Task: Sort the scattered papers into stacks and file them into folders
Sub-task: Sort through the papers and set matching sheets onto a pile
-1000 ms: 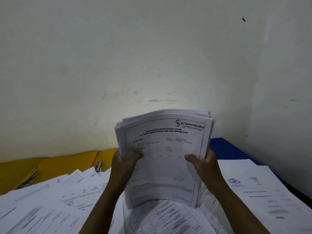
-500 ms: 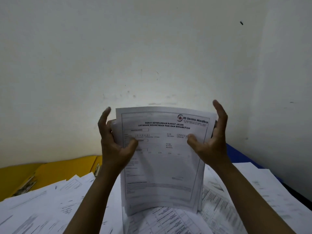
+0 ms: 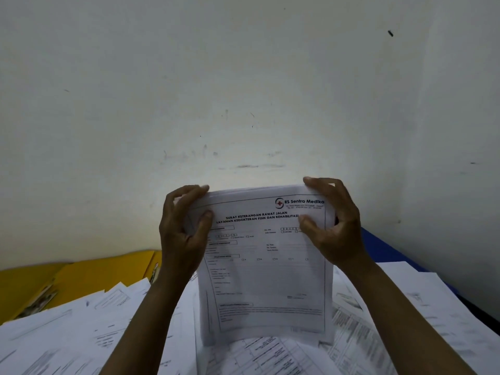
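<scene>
- Left hand [image 3: 184,234] and right hand [image 3: 334,228] grip an upright paper stack [image 3: 266,280], fingers curled over its top corners.
- Top sheet reads "RS Sentra Medika", "SURAT KETERANGAN RAWAT JALAN".

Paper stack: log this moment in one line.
paper stack upright on loose papers | left hand grips left edge | right hand grips right edge

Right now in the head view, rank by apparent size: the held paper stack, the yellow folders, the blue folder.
1. Held paper stack, though nearness inflates it.
2. Yellow folders, partly under loose papers.
3. Blue folder, mostly covered, so true size is unsure.
</scene>
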